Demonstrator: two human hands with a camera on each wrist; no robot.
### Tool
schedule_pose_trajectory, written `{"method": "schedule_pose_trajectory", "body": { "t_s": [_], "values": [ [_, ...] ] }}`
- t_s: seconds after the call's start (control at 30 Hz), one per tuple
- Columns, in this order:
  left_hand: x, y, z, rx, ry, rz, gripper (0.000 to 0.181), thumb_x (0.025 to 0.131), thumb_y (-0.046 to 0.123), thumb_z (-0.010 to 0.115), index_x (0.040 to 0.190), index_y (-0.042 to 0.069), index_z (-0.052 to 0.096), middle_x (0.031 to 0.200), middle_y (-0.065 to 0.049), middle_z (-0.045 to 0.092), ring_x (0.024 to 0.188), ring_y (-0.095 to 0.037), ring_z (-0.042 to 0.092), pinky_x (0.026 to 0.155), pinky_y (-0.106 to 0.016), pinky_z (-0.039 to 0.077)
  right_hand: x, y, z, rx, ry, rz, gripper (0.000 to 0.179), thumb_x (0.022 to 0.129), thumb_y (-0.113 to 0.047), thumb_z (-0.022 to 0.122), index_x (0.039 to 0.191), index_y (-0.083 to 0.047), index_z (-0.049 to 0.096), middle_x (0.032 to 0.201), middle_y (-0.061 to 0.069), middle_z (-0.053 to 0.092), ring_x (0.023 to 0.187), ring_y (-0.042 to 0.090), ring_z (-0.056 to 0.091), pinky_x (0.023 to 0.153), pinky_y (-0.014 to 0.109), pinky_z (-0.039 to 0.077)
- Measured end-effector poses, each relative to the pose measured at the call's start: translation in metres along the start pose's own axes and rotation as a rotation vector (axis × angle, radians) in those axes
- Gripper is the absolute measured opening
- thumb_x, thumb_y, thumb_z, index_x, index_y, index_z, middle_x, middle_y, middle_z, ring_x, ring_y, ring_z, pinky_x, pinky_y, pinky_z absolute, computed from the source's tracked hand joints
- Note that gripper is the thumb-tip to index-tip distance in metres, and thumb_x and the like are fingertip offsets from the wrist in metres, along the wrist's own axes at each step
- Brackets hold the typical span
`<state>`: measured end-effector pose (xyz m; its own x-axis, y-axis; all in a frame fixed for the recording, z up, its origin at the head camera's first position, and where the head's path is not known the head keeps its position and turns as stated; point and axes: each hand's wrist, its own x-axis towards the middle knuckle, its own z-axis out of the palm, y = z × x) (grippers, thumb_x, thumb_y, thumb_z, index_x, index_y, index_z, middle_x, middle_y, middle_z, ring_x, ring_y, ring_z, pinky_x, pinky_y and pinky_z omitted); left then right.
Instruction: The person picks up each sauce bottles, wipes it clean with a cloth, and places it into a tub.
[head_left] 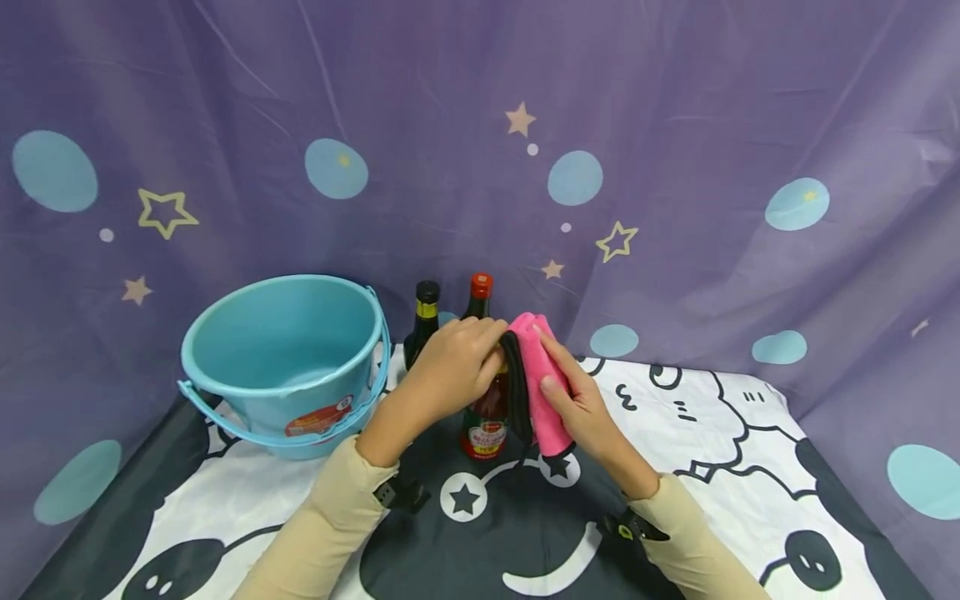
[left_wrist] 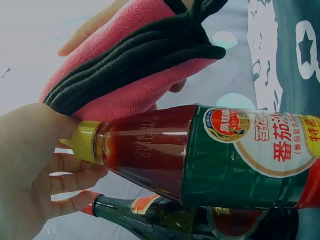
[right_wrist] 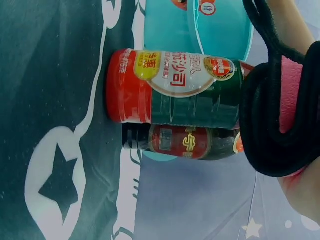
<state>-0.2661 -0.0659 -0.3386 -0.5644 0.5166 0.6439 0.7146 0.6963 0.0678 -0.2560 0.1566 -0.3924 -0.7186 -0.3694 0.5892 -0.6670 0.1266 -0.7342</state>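
Right hand point(head_left: 581, 408) grips folded pink cloth point(head_left: 542, 375) beside sauce bottle point(left_wrist: 192, 152), upright on patterned surface point(head_left: 675, 417). Left hand point(head_left: 457, 362) at bottle's yellow cap point(left_wrist: 85, 141), next to cloth; cannot tell whether it holds either. Blue bucket point(head_left: 258, 410) left of bottle.

Head view: the left hand point(head_left: 456, 367) partly covers the red sauce bottle point(head_left: 483, 429) (small label print illegible). Left wrist view: the right edge crops the bottle's base.

The cloth point(head_left: 546, 387) is pink edged black, the bucket point(head_left: 311, 329) light blue.
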Motion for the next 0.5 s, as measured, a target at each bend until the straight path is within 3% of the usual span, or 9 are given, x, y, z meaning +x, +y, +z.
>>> {"method": "schedule_pose_trajectory", "body": {
  "t_s": [0.17,0.3,0.5],
  "values": [
    [0.001,0.0,-0.001,0.003,-0.007,-0.004,0.026,0.099,0.014,0.06,0.122,0.003,0.067,0.101,-0.008,0.073,0.086,-0.023,0.065,0.081,-0.038,0.057,0.001,-0.004,0.004,0.063,0.007,0.049,0.064,0.098,-0.004,0.062,0.157,-0.014,0.038,0.146,0.016,0.05,0.114,0.01,0.06,0.086,0.023,0.057],
    [0.001,0.0,-0.002,-0.011,-0.028,-0.011,0.026,0.1,0.015,0.058,0.122,0.004,0.066,0.103,-0.007,0.073,0.089,-0.023,0.065,0.083,-0.039,0.057,0.0,-0.002,0.005,0.093,0.032,0.06,0.064,0.096,-0.003,0.066,0.154,-0.013,0.043,0.132,0.006,0.058,0.105,0.012,0.064,0.079,0.026,0.06],
    [0.002,-0.001,-0.003,-0.06,-0.069,-0.009,0.021,0.101,0.014,0.055,0.117,0.005,0.063,0.098,-0.005,0.069,0.083,-0.021,0.058,0.079,-0.035,0.054,-0.002,0.006,0.006,0.081,0.039,0.027,0.062,0.092,0.004,0.069,0.149,-0.01,0.05,0.131,-0.005,0.06,0.103,0.012,0.064,0.079,0.025,0.059]
  ]
}}
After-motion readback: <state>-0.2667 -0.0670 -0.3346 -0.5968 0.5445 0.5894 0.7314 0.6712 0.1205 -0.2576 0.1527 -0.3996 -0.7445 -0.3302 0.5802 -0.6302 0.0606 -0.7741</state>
